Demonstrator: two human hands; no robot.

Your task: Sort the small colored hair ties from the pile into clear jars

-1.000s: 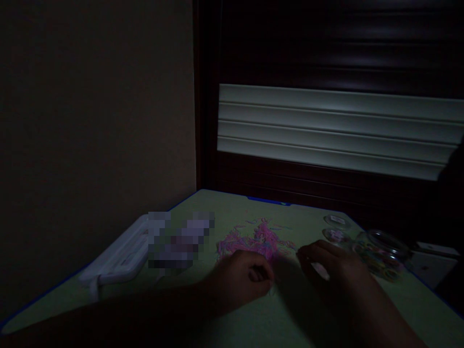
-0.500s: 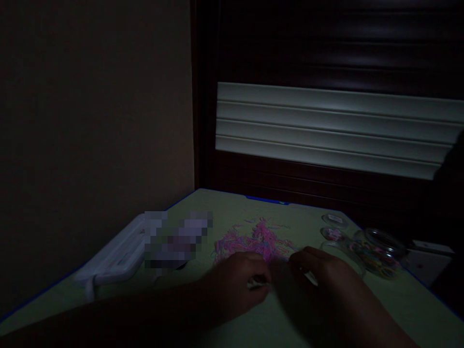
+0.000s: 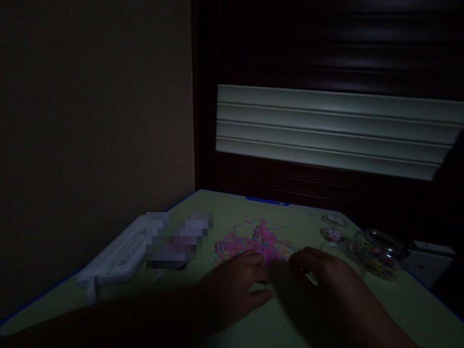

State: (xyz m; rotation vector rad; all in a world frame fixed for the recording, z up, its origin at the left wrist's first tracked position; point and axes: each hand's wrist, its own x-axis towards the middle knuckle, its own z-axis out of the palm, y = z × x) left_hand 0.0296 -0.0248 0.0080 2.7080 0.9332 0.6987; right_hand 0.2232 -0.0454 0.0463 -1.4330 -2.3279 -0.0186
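Observation:
A loose pile of thin, mostly pink elastic bands with some bluish ones lies on the pale tabletop, just beyond my hands. My left hand is at the pile's near edge, its thumb and fingers apart. To its right, my right hand is curled, with thumb and fingertips brought together low over the table. Whatever is between those fingertips is too dark to make out. A clear jar of coloured bands stands to the right of my right hand.
Two small round clear containers lie by the jar, and a larger clear ring or lid is partly behind my right hand. A white power-strip-like case and a pixelated item sit left. A white box is beyond the right edge.
My left hand's thumb and fingers have come apart from a near-closed pinch. My right hand stays almost in place, and the band pile looks the same.

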